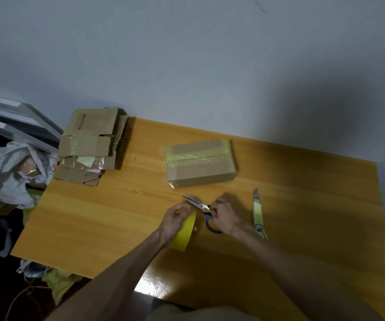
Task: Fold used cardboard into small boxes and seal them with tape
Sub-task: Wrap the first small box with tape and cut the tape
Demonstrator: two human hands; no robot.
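Note:
A folded cardboard box (202, 163), taped with yellowish clear tape over its top seam, lies on the wooden table (94, 216) beyond my hands. My left hand (175, 220) grips a yellow tape roll (184, 235) standing on edge on the table. Just to its right, my right hand (225, 218) holds blue-handled scissors (200, 208), fingers in the handle loops, with the blades pointing up-left toward the tape roll's upper edge. A stack of flattened cardboard pieces (92, 144) sits at the table's far left corner.
A yellow box cutter (258, 214) lies on the table right of my right hand. Left of the table, a white plastic bag (13, 170) and scraps lie on the floor. A grey frame (18, 121) leans by the wall behind the table.

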